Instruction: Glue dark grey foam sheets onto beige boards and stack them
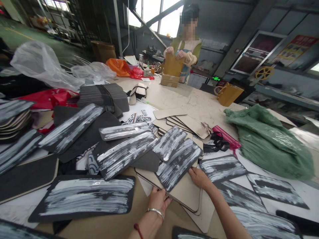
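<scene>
My left hand [157,200], with a silver bangle, is closed on the near edge of a stack of beige panels [184,196] at the lower middle. My right hand [199,177] has its fingers at the right corner of a black panel smeared with white [178,166], which lies on top of that stack. Several more white-smeared black panels lie around, among them a large one [87,196] to the left and another [223,167] to the right. Beyond the stack lie loose beige panels [186,124].
A person [188,46] stands across the table [174,96], holding a mustard-coloured bag [173,66]. A green plastic bag [271,142] lies at right, a strapped dark stack [102,96] at left. Another mustard bag [229,94] stands at the far edge.
</scene>
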Tool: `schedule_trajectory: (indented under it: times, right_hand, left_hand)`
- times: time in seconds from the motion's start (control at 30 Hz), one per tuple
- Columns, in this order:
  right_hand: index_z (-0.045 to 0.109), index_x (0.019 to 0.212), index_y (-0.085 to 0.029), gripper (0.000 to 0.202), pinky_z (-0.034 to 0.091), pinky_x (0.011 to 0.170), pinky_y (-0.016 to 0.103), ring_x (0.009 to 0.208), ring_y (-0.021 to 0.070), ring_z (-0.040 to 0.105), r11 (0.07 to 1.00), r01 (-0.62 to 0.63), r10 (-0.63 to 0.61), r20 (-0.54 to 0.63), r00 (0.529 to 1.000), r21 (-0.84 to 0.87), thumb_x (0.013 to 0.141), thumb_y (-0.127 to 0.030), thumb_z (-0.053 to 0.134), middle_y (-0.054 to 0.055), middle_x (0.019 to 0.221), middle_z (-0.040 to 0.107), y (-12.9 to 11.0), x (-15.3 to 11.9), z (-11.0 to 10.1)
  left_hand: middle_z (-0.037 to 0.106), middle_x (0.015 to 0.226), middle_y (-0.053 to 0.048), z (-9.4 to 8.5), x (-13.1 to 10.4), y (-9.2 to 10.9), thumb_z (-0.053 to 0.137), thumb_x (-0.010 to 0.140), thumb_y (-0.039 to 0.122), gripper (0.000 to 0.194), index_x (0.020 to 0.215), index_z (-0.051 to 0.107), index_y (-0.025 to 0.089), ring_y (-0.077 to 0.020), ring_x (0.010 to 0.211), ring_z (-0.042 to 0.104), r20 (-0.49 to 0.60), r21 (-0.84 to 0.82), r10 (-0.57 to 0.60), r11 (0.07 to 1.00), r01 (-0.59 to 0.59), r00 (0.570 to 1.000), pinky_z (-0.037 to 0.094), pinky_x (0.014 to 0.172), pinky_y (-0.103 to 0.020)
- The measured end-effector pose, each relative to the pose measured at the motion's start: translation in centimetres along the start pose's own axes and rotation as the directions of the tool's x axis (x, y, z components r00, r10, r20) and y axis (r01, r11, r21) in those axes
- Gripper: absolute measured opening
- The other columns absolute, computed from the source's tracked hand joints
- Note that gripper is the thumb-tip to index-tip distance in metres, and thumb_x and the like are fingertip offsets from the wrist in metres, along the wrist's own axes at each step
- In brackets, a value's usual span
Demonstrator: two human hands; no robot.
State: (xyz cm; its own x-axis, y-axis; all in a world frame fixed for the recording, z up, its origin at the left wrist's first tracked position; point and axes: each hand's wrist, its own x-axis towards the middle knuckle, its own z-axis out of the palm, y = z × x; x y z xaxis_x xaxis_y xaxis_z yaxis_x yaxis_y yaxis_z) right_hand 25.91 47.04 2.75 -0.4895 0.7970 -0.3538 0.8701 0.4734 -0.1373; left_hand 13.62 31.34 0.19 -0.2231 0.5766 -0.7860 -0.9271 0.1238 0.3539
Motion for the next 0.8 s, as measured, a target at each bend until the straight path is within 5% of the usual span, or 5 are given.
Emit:
schedule_trajectory:
  times: [0.13,0.33,0.57,0.8]
  right_hand:
    - [0.066,0.093,-0.018,0.035,0.043,0.076,0.025,0.088,0.0186,0.060,0.967,0.108,-0.130,0.083,0.988,0.231,0.084,-0.035,0.036,0.005,0.091,0.068,0.3,0.0,-1.1]
    - [0.067,0.087,-0.014,0.041,0.045,0.077,0.031,0.088,0.0239,0.059,0.876,0.092,-0.224,0.229,0.947,0.474,0.070,-0.048,0.052,0.005,0.090,0.068,0.1,0.2,-4.4]
    - [0.062,0.075,-0.014,0.048,0.048,0.060,0.030,0.065,0.0202,0.062,0.748,-0.222,-0.069,0.407,0.911,0.625,0.059,-0.060,0.062,0.008,0.075,0.068,-1.4,-3.1,-8.3]
    - [0.063,0.078,-0.016,0.046,0.050,0.060,0.030,0.064,0.0214,0.064,0.573,-0.450,0.032,0.531,0.847,0.685,0.059,-0.058,0.066,0.009,0.077,0.069,-1.1,-11.5,-9.5]
  left_hand:
    - [0.065,0.078,-0.001,0.1,0.4,-0.3,0.050,0.070,0.003,0.034,0.098,0.048,0.023,-0.0114,0.063,0.063,-0.008,-0.013,-0.013,1.000,0.013,1.000,0.050,0.069,-0.028]
    - [0.065,0.082,-0.003,-0.1,-0.4,-0.2,0.053,0.068,0.005,0.033,0.096,0.049,0.021,-0.0117,0.066,0.062,0.046,-0.032,0.023,0.999,-0.021,0.999,0.048,0.066,-0.026]
    - [0.064,0.074,-0.002,0.3,-3.4,0.2,0.051,0.074,0.008,0.013,0.082,0.048,0.018,-0.0125,0.062,0.060,0.043,-0.204,-0.072,0.976,0.080,0.996,0.048,0.060,-0.025]
    - [0.067,0.075,-0.009,-0.4,-7.6,0.1,0.053,0.079,0.018,0.017,0.092,0.056,0.008,-0.0182,0.065,0.063,0.236,-0.342,-0.226,0.891,0.299,0.945,0.051,0.065,-0.029]
